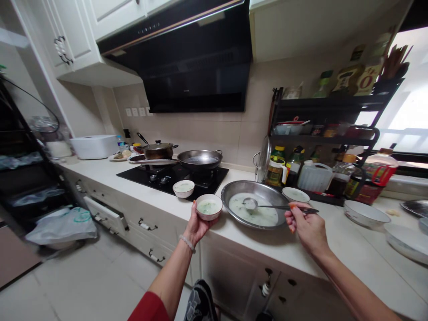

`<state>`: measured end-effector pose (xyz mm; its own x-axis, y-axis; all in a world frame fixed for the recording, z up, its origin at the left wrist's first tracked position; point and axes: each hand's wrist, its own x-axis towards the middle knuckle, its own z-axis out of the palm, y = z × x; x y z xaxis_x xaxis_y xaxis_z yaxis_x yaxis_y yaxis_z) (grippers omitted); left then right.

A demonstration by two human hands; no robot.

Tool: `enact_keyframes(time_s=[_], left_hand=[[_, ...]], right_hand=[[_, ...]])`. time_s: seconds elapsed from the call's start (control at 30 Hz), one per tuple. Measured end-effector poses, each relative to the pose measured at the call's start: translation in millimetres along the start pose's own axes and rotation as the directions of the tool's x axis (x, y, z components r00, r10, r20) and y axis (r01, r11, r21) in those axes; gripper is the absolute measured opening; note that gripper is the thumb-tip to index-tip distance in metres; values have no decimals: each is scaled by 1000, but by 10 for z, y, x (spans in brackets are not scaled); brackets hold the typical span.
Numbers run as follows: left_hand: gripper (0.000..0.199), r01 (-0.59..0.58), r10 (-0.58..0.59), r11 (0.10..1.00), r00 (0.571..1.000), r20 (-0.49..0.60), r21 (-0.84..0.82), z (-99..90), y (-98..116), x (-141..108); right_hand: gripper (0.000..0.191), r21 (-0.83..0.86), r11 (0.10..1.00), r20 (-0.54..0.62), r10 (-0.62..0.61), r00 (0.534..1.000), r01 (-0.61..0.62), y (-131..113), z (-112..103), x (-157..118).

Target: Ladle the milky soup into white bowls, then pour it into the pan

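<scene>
My left hand (198, 225) cups a small bowl (209, 207) of whitish soup with green bits, held at the counter's front edge. My right hand (305, 223) grips the dark handle of a ladle (250, 203), whose head rests in the soup inside a wide steel basin (234, 189). A second small filled bowl (183, 189) stands by the front edge of the stove, left of the held one. Behind my right hand sits another bowl (296, 195) with pale liquid, just right of the basin.
A wok (199, 159) and a lidded pot (158, 150) stand on the black stove (147, 177). Bottles and jars fill a black rack (324, 104) at the right. White bowls (367, 214) line the right counter. A drawer (104, 216) stands ajar at lower left.
</scene>
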<state>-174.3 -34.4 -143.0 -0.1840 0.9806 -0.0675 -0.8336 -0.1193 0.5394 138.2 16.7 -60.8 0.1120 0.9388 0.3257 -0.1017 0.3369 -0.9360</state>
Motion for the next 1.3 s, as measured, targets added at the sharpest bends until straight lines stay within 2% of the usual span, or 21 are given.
enact_keyframes(time_s=[0.53,1.3], left_hand=[[70,13,-13,1000,1000,13,-14,-30,4,18],[71,4,-4,1000,1000,3,13,-20,1,16]], right_hand=[[58,64,997,-17,35,999,-34,27,-25,34],[62,89,994,-33,65,997,-62,3,-14,35]])
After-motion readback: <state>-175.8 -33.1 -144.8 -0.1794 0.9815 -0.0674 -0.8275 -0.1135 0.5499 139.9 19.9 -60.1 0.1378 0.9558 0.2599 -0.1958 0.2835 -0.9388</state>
